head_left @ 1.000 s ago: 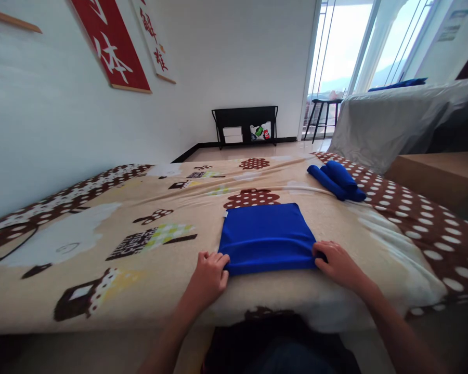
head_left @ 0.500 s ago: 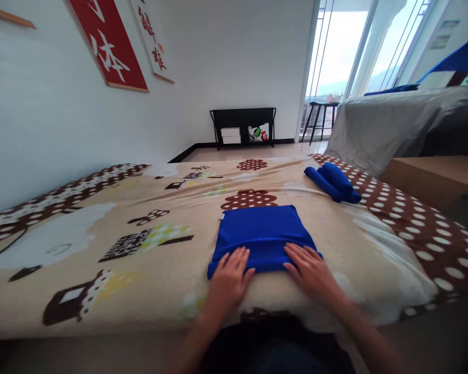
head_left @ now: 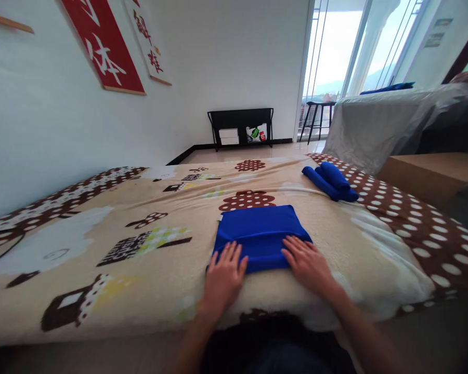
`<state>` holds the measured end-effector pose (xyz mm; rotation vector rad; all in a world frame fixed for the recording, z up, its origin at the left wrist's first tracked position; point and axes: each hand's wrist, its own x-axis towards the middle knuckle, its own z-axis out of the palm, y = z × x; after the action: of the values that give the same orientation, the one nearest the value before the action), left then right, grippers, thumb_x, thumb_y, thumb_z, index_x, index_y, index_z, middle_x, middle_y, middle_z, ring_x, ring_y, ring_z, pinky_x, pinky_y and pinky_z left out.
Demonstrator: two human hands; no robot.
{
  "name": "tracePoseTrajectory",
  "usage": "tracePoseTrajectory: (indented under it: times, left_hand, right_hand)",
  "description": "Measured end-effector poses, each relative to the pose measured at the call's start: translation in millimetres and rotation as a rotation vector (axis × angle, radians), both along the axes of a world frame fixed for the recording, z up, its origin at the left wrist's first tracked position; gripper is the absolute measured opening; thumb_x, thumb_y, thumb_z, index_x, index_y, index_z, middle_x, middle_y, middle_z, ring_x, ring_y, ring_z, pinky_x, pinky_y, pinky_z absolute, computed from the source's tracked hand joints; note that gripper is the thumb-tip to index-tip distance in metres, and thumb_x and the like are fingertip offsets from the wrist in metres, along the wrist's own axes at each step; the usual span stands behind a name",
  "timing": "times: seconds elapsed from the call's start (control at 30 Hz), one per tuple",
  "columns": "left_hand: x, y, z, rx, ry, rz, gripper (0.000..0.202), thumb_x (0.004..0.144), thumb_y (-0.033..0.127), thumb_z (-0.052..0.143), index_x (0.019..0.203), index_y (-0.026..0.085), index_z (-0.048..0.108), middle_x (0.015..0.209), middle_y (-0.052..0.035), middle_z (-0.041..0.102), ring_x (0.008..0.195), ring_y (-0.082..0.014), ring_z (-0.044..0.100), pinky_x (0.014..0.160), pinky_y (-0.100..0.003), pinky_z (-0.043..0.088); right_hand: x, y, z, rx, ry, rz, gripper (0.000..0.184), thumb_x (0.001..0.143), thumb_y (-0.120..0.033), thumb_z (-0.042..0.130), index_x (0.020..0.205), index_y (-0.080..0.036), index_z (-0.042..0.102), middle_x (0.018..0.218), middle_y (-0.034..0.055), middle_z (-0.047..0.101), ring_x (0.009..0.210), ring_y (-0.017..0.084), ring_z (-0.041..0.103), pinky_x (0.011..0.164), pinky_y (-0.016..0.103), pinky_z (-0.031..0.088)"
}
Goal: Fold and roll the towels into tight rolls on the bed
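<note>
Both hands lay flat and released, grasping nothing: the left hand (head_left: 224, 275) pressed with spread fingers on the near left corner of the bright blue folded microfibre cloth (head_left: 261, 231), and the right hand (head_left: 306, 262) on its near right part. The cloth sat near the front edge of the beige patterned fleece blanket (head_left: 140, 208), already a neat rectangle with a thicker near fold, so the folding seemed partly done. Two rolled blue cloths (head_left: 329, 182) lay well apart, far right.

Open patterned blanket (head_left: 101, 208) left of the folded blue towel (head_left: 259, 231), bare stretch toward the far edge, rolled blue towels (head_left: 329, 182) blocking the far right corner
</note>
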<state>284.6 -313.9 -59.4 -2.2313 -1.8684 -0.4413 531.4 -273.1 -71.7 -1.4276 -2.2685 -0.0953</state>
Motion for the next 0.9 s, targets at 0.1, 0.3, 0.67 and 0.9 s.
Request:
tracePoseTrajectory:
  times: [0.1,0.3,0.67,0.9]
  left_hand:
    - [-43.2,-10.5,-4.1,0.059,0.008,0.159,0.045,0.101,0.037,0.036,0.138,0.021,0.055,0.145,-0.0087,0.053,0.138,-0.0299,0.045,0.113,-0.060,0.033]
    - [-4.0,-7.9,17.2,0.078,0.024,-0.011,0.049,0.099,0.023,0.031,0.143,0.014,0.048,0.151,-0.0086,0.044,0.143,-0.0240,0.038,0.120,-0.052,0.025]
    - [-43.6,-2.4,4.7,-0.061,-0.020,0.192,0.046,0.101,0.037,0.034,0.141,0.022,0.052,0.151,-0.0073,0.045,0.142,-0.0263,0.040,0.117,-0.058,0.027]
    - [14.4,5.1,20.5,-0.025,-0.027,-0.142,0.045,0.101,0.028,0.033,0.141,0.019,0.051,0.148,-0.0097,0.049,0.139,-0.0224,0.045,0.116,-0.048,0.034]
  right_hand:
    - [46.9,11.0,-2.7,0.032,-0.035,-0.057,0.042,0.103,-0.037,0.036,0.133,-0.021,0.060,0.139,0.0065,0.057,0.134,0.024,0.049,0.111,0.048,0.035]
    - [7.5,-6.7,13.4,0.110,0.052,0.043,0.042,0.103,-0.032,0.033,0.131,-0.021,0.062,0.140,0.0049,0.057,0.136,0.020,0.046,0.113,0.043,0.033]
    - [39.5,16.3,-4.3,-0.075,-0.059,-0.142,0.050,0.103,-0.040,0.030,0.141,-0.016,0.053,0.146,0.0092,0.049,0.141,0.023,0.040,0.115,0.047,0.030]
    - [-6.5,-4.5,9.9,0.020,0.004,0.072,0.046,0.105,-0.037,0.028,0.138,-0.020,0.056,0.144,0.0073,0.052,0.137,0.020,0.045,0.112,0.043,0.034]
